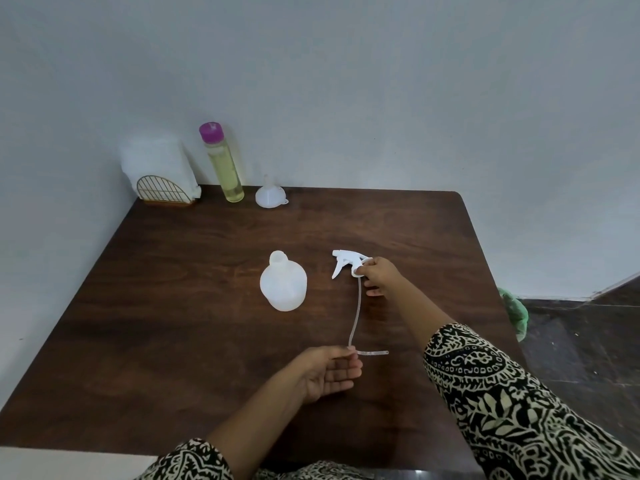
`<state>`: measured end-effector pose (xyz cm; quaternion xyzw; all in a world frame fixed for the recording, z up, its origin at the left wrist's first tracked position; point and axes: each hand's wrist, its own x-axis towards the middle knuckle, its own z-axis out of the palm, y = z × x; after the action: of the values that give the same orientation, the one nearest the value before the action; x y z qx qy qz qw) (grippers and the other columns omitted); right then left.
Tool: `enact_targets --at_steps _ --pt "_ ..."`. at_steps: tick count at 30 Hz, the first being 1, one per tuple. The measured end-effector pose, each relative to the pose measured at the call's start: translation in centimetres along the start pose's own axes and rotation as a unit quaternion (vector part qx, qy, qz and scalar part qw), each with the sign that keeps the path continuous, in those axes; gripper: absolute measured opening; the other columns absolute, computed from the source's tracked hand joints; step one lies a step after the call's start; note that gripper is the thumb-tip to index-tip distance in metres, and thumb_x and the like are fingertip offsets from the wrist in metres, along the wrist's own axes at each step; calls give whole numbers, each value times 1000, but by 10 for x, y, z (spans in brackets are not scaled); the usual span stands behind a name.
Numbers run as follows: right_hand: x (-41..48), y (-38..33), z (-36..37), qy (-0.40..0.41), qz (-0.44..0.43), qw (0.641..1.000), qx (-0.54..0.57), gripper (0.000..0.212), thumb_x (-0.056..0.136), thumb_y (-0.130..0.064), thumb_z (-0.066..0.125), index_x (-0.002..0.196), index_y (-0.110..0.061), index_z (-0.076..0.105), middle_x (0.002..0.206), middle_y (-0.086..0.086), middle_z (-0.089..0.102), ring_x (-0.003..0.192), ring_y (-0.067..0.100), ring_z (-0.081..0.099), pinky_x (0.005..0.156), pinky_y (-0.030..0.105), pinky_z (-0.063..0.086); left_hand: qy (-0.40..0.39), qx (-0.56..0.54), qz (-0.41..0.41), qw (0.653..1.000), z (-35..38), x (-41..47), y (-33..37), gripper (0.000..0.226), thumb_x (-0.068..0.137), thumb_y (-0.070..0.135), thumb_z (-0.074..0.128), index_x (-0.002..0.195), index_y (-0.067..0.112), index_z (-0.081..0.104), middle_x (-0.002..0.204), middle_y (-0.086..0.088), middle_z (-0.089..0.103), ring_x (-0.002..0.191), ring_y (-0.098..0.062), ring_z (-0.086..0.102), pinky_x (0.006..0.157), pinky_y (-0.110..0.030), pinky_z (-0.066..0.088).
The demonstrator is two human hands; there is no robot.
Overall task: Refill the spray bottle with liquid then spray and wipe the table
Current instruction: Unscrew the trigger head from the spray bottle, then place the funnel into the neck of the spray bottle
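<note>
Pinching trigger head (346,258), right fingers (367,262); left fingers (346,370) relaxed, touching tube (357,306); spray bottle (284,285) uncapped, empty.

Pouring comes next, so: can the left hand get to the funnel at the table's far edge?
Probably yes: the left hand looks open, and only the uncapped spray bottle stands near the way to the funnel.

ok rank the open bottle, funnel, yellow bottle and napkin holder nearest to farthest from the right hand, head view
1. open bottle, mid-table, left of the right hand
2. funnel, far edge
3. yellow bottle, beside funnel
4. napkin holder, far-left corner
</note>
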<state>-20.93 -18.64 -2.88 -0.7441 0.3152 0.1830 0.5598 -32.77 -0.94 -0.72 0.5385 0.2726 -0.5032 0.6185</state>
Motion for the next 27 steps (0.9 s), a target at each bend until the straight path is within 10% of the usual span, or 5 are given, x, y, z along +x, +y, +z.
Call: enact_targets --at_steps 10,16,22,27 --pt "-1 -5 -12 -11 9 996 -91 38 83 -21 70 115 -12 52 110 9 53 94 23 57 73 38 52 6 30 23 999 -15 -9 2 20 88 25 67 95 6 68 78 -6 75 67 -15 72 60 -27 57" --pt "1 -38 -18 60 -139 944 -294 34 82 -23 63 110 -6 55 104 10 61 78 22 55 68 34 46 253 7 312 916 -71 -22 30 7 91 13 62 88 8 67 65 -3 68 53 -17 58 48 -25 45" --pt "20 -95 22 15 -213 931 -297 42 85 -31 64 120 -11 52 122 8 56 107 25 55 88 36 45 454 238 343 788 -149 19 69 27 89 21 64 116 21 62 117 -3 63 116 -26 53 95 -40 45" --pt "55 -126 71 -15 -235 926 -294 50 83 -30 67 126 -13 47 128 10 52 112 26 55 95 38 46 437 444 213 753 -173 54 102 70 87 57 55 148 38 27 161 -2 11 148 -28 6 115 -57 6"
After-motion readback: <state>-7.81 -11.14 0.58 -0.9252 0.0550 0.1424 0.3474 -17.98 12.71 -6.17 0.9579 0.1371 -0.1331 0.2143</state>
